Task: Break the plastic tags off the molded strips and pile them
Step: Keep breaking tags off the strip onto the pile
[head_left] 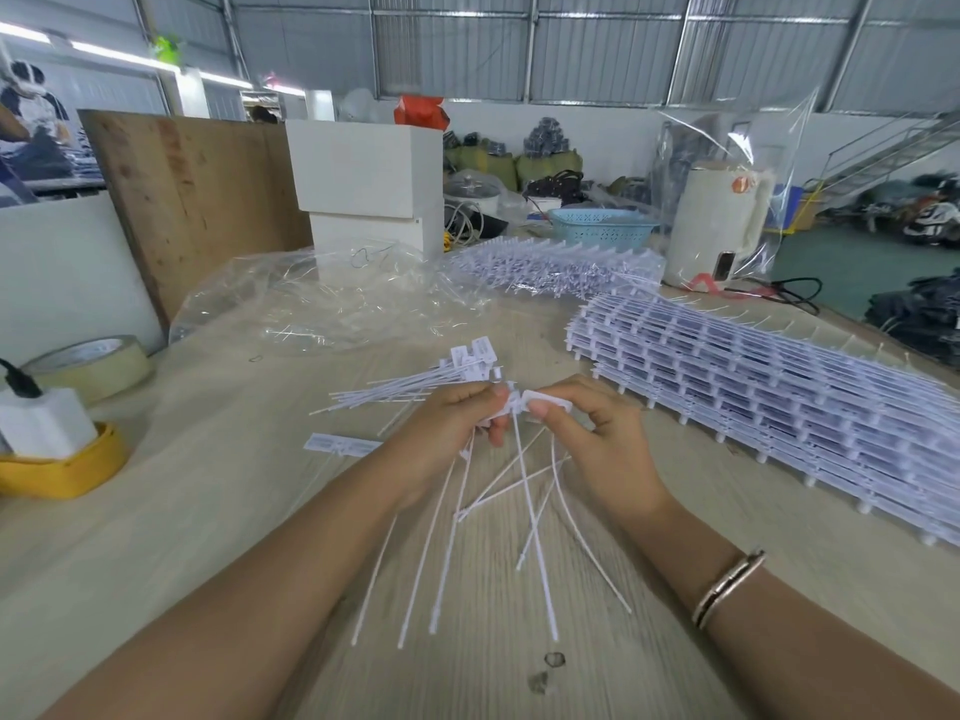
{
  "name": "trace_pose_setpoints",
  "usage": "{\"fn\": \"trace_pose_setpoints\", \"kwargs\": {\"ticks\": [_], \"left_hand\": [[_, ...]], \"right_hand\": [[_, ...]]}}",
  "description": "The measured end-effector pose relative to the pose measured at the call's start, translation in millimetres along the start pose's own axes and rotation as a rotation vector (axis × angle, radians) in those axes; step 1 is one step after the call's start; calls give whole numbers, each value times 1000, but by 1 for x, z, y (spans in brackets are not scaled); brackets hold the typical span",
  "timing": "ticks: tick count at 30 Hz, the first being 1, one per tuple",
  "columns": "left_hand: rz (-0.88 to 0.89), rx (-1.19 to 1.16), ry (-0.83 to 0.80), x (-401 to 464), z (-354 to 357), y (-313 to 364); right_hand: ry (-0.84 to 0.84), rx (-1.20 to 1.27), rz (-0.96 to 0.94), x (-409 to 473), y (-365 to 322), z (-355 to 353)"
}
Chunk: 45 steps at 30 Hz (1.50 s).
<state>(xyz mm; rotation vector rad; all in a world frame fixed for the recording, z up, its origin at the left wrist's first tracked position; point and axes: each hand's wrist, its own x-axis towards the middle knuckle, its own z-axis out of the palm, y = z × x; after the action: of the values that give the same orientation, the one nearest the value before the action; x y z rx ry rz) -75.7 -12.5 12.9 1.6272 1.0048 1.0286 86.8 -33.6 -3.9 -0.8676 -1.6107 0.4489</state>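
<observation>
My left hand (447,433) and my right hand (602,439) meet over the middle of the table, both pinching a white molded strip of tags (519,405). Its long thin tails (530,511) hang down and fan out toward me. Just beyond my hands lies a pile of loose tags (415,389), heads to the right and tails pointing left. One single tag (340,445) lies flat left of my left wrist. A big stack of uncut strips (779,402) fills the right side of the table.
A second heap of strips (556,267) and a crumpled clear bag (332,298) lie at the back. Tape rolls (91,368) and a yellow roll (62,475) sit at the left edge. A white kettle (714,226) and a blue basket (602,228) stand behind.
</observation>
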Motion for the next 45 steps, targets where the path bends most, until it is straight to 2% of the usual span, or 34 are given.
{"fn": "trace_pose_setpoints", "kwargs": {"ticks": [3,5,10,15,17,20,21,23,25,28,30,32,34,37,39,42,45], "left_hand": [[-1,-95,-31,-2,4,1],[-20,-147,-50,-3,6,3],[16,-291,-118,-7,12,10],[39,-326,-82,-8,18,9],[41,-360,-85,-6,18,7],[34,-529,-15,1,4,5],[61,-446,51,2,-4,3],[162,-14,174,4,-16,-6],[217,345,163,4,-20,-12],[214,557,75,4,-14,-15],[210,615,37,4,-8,-15],[233,640,12,4,-3,-16],[299,624,-16,2,3,-15],[366,522,-14,-1,9,-10],[371,538,6,0,6,-8],[262,674,11,3,-5,-9],[157,631,-63,1,-7,-11]], "right_hand": [[-62,354,158,1,-3,-1],[-110,475,163,1,-3,-2],[-130,605,199,2,1,-2],[-105,623,238,1,1,-2],[-61,663,280,2,1,-4],[150,771,396,8,4,-22],[188,695,410,9,7,-29],[182,452,460,9,15,-33],[134,175,501,8,23,-27],[4,-264,446,9,34,-17],[-62,-459,430,9,35,-14],[-37,-476,340,6,27,-11],[-36,-367,249,3,17,-6],[-174,-269,252,1,8,1],[-170,-183,259,2,8,0],[-120,-56,281,4,10,-4],[-164,-90,277,3,11,-3]]}}
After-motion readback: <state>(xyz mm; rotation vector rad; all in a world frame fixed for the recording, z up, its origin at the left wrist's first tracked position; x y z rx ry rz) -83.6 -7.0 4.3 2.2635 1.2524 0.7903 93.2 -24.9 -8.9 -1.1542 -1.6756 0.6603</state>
